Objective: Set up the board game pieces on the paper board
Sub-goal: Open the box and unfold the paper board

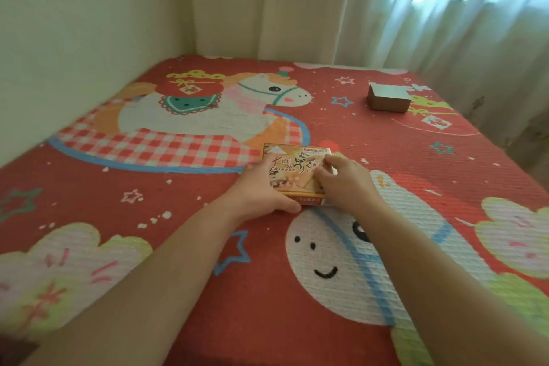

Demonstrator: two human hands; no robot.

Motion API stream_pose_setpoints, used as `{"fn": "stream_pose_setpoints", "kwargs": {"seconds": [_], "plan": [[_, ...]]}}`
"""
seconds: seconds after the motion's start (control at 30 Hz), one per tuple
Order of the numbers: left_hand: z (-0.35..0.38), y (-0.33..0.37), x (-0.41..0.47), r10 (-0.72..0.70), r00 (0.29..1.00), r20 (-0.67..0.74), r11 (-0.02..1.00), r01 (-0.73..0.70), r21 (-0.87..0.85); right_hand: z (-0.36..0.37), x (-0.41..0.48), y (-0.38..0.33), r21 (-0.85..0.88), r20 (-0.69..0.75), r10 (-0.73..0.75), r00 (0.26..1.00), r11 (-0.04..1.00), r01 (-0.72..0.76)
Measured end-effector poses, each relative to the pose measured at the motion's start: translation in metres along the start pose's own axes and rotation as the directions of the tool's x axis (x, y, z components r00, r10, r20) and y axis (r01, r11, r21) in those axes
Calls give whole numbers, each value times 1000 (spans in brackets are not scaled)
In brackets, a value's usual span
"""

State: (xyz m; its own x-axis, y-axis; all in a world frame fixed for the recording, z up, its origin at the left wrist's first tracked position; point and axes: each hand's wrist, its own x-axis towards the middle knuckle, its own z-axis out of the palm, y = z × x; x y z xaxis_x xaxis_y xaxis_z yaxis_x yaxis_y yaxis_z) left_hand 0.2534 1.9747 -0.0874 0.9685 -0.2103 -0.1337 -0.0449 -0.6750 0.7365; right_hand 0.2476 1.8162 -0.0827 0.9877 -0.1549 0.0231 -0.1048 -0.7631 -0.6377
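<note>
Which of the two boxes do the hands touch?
The printed orange Chinese chess box, held by the left hand and right hand; the plain grey box lies untouched, farther off.

I log the bed cover (pixel 267 306) as quilted cloth, matt, with a fine ribbed texture across its print. The game box (pixel 294 163) reads as printed cardboard, smooth, with a faint sheen. The small box (pixel 387 98) looks like plain brownish cardboard, matt. Curtain (pixel 297 9): thin cloth, matt. Sheer curtain (pixel 475 9): translucent cloth. Wall (pixel 89 24): smooth matt paint.
</note>
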Motion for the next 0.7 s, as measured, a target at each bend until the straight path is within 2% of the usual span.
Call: {"fn": "stream_pose_setpoints", "kwargs": {"seconds": [0.13, 0.2, 0.3, 0.37, 0.7], "plan": [[5, -9, -17, 29, 997, -71, 960, -8, 278, -11, -25, -1, -47, 169, -82, 982, 995, 91], [5, -16, -22, 38, 997, -69, 918, -7, 397, -13, -33, 3, -151, 240, -117, 964, 976, 156], [3, -25, -21, 33, 999, -30, 906, -17, 424, -6, -36, 16, -309, 244, -151, 958, 924, 224], [2, -26, -18, 50, 999, -1, 895, -44, 444, -1, -34, 20, -347, 218, -172, 961, 906, 241], [1, -25, 27, 80, 997, -9, 882, -66, 467, 1, 6, 24, -332, 181, -147, 972, 922, 201]]}}
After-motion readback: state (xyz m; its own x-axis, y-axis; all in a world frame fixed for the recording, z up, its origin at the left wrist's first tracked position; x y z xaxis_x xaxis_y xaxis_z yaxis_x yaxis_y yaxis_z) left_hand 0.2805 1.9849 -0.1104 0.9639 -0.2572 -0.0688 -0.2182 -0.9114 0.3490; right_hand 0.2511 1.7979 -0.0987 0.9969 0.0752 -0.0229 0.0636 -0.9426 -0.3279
